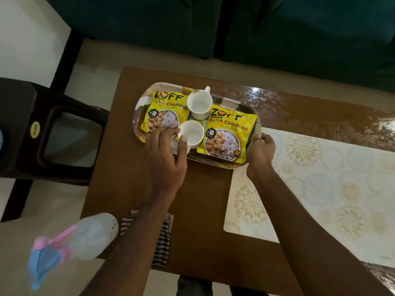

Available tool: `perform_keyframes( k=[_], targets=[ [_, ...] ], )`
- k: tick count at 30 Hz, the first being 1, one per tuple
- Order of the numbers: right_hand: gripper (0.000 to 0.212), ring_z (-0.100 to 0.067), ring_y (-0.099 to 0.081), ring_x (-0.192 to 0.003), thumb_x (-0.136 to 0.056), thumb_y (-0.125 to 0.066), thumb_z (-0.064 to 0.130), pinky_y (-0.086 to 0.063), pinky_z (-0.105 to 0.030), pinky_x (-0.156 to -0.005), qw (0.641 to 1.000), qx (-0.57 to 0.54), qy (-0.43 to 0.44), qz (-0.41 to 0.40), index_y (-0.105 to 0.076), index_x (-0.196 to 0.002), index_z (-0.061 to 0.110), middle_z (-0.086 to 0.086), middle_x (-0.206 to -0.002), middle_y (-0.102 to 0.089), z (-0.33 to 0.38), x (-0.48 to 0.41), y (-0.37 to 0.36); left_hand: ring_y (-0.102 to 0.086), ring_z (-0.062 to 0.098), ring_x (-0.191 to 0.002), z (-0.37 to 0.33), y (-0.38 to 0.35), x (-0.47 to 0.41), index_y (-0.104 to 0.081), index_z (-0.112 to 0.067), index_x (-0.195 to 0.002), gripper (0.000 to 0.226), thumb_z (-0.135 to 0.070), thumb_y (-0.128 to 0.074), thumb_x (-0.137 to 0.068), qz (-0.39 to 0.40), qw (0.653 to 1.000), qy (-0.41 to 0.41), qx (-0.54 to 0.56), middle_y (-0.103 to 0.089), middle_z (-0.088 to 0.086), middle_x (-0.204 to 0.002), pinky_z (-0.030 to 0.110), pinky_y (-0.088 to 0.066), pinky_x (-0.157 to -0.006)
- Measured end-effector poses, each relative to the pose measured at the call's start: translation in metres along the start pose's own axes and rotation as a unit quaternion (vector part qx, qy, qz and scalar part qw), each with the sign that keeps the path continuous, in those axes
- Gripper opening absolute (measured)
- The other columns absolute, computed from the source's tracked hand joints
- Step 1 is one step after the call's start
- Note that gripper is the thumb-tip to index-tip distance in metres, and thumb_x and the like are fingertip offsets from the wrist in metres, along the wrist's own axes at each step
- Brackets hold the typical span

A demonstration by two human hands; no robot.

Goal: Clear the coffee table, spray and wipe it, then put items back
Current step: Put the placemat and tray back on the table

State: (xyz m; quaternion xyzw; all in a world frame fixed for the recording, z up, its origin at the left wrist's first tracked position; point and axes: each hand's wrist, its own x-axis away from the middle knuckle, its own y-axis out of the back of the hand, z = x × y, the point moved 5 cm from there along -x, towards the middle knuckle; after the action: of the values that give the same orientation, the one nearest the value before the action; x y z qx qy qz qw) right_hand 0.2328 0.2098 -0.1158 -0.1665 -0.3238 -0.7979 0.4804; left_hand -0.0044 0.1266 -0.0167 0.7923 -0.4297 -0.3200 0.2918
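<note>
An oval patterned tray point(140, 103) rests on the brown coffee table point(205, 189) near its far left corner. It carries two yellow soya chunk packets point(228, 133) point(164, 112) and two white cups point(199, 103) point(192, 133). My left hand point(164, 154) grips the tray's near left rim, thumb against the nearer cup. My right hand point(259, 154) holds the tray's right end. A spray bottle point(85, 236) with a pink and blue trigger stands at the table's near left corner, beside a striped cloth point(162, 242) partly under my left forearm.
A cream table runner point(320, 189) with gold flower prints covers the right part of the table. A dark plastic chair point(42, 133) stands left of the table. A dark green sofa point(235, 28) lies beyond the far edge. The floor is pale tile.
</note>
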Motion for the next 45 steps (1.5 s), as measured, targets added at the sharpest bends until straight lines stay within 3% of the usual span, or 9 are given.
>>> perform_keyframes(
  k=[6,8,14,18,22,26,32,38,45],
  targets=[
    [0.025,-0.024,-0.064,-0.084,-0.099,-0.047,0.023,-0.052,-0.033,-0.072,0.998,-0.011,0.0,-0.058,-0.068,-0.103,0.011,-0.007,-0.099,-0.069,-0.009,-0.024,0.074,-0.05,0.025,-0.112,-0.014,-0.012,0.012,-0.062,-0.004,-0.114,0.035,-0.03,-0.044,-0.099,0.004,0.999,0.043,-0.025,-0.059,0.013,-0.12,0.033,-0.043,-0.089],
    [0.024,-0.018,-0.057,-0.074,-0.099,-0.047,0.018,-0.045,-0.027,-0.068,0.998,-0.017,0.0,-0.067,-0.068,-0.102,0.008,-0.005,-0.091,-0.065,-0.013,-0.031,0.105,-0.047,0.024,-0.117,-0.02,-0.018,0.017,-0.061,-0.008,-0.119,0.036,-0.032,-0.043,-0.099,0.021,0.996,0.068,-0.049,-0.057,0.011,-0.127,0.029,-0.038,-0.092],
    [0.024,-0.012,-0.049,-0.055,-0.099,-0.043,0.007,-0.041,-0.015,-0.048,0.993,-0.061,-0.034,-0.093,-0.063,-0.085,0.01,0.0,-0.068,-0.054,-0.032,-0.05,0.199,-0.038,0.025,-0.134,-0.046,-0.056,0.04,-0.048,-0.018,-0.139,0.045,-0.041,-0.035,-0.102,0.117,0.976,0.15,-0.11,-0.041,0.005,-0.15,0.044,-0.034,-0.105],
    [0.033,-0.007,-0.052,-0.047,-0.1,-0.042,0.005,-0.041,-0.012,-0.042,0.991,-0.078,-0.031,-0.104,-0.06,-0.073,0.012,-0.002,-0.066,-0.054,-0.035,-0.063,0.254,-0.05,0.022,-0.123,-0.077,-0.088,0.06,-0.047,-0.019,-0.14,0.044,-0.039,-0.036,-0.103,0.187,0.967,0.168,-0.038,-0.052,0.005,-0.134,0.037,-0.043,-0.093],
    [0.025,-0.011,-0.052,-0.057,-0.1,-0.042,0.006,-0.041,-0.011,-0.043,0.993,-0.071,-0.015,-0.097,-0.062,-0.084,0.007,-0.003,-0.07,-0.055,-0.037,-0.082,0.295,-0.05,0.021,-0.121,-0.103,-0.113,0.076,-0.045,-0.017,-0.142,0.043,-0.028,-0.045,-0.101,0.206,0.964,0.164,-0.03,-0.05,0.006,-0.133,0.024,-0.033,-0.085],
    [0.021,-0.008,-0.055,-0.059,-0.1,-0.046,0.011,-0.043,-0.013,-0.046,0.994,-0.046,0.014,-0.097,-0.065,-0.094,0.007,-0.003,-0.073,-0.058,-0.037,-0.101,0.32,-0.051,0.025,-0.117,-0.118,-0.132,0.09,-0.044,-0.014,-0.143,0.044,-0.021,-0.048,-0.1,0.222,0.959,0.166,-0.055,-0.048,0.009,-0.131,0.025,-0.033,-0.081],
    [0.027,-0.028,-0.066,-0.099,-0.101,-0.047,0.031,-0.056,-0.049,-0.087,0.996,0.03,0.024,-0.086,-0.065,-0.116,0.017,-0.009,-0.106,-0.069,-0.053,-0.123,0.338,-0.05,0.026,-0.118,-0.13,-0.15,0.109,-0.038,-0.009,-0.147,0.046,-0.017,-0.046,-0.101,0.254,0.954,0.155,-0.046,-0.043,0.014,-0.133,0.024,-0.035,-0.082],
    [0.029,-0.026,-0.062,-0.102,-0.105,-0.043,0.03,-0.05,-0.039,-0.08,0.992,0.077,0.052,-0.089,-0.061,-0.122,0.015,-0.007,-0.114,-0.066,-0.06,-0.12,0.343,-0.053,0.026,-0.114,-0.138,-0.153,0.119,-0.036,-0.007,-0.146,0.046,-0.014,-0.045,-0.102,0.26,0.956,0.128,-0.055,-0.041,0.015,-0.132,0.023,-0.038,-0.079],
    [0.03,-0.022,-0.06,-0.103,-0.106,-0.042,0.026,-0.053,-0.042,-0.082,0.988,0.094,0.086,-0.087,-0.055,-0.131,0.017,-0.002,-0.114,-0.061,-0.062,-0.119,0.342,-0.051,0.027,-0.118,-0.136,-0.155,0.119,-0.036,-0.008,-0.146,0.046,-0.014,-0.045,-0.102,0.264,0.954,0.139,-0.041,-0.041,0.016,-0.133,0.024,-0.037,-0.082]
  ],
)
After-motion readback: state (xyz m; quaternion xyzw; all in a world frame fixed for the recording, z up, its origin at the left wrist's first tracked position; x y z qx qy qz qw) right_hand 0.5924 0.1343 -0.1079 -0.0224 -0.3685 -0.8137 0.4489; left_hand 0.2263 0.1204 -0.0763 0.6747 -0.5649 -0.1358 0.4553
